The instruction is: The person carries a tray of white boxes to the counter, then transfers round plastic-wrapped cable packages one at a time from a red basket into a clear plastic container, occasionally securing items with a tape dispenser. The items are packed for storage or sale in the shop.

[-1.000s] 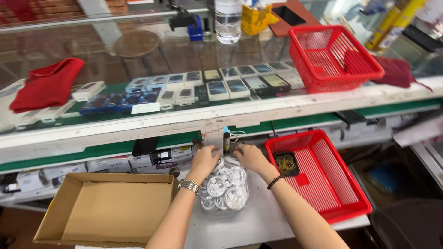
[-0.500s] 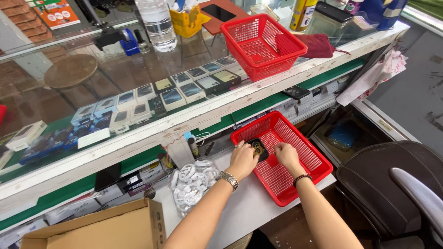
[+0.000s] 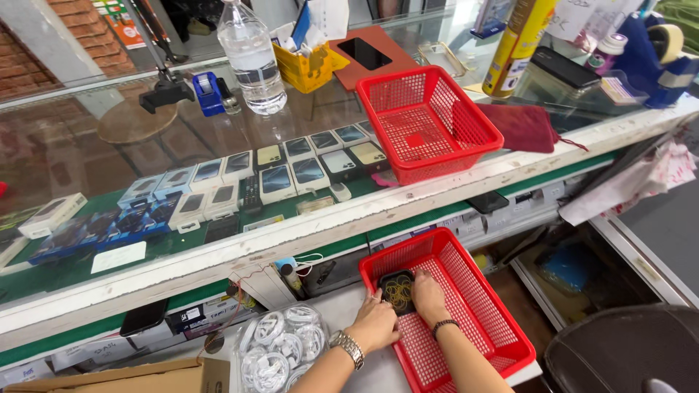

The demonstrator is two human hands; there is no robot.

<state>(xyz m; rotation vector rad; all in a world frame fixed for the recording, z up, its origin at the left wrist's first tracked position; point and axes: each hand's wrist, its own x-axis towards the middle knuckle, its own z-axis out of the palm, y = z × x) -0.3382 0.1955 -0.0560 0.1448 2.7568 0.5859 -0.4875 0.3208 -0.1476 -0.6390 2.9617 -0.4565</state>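
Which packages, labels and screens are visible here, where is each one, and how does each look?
Phone boxes: in rows inside the glass counter, flat, white with dark pictures.
Blue boxes: left in the same case, flat.
Water bottle: on the counter top, clear, pale label.
Phone: on a brown pad, dark screen.
Spray can: counter right, yellow.
Cable bag: lower shelf, clear, white coils.

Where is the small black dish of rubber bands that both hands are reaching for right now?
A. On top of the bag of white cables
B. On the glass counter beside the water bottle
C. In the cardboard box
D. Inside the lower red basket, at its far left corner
D: the small black dish sits inside the lower red basket at its far left corner, with the left hand and right hand right at it.
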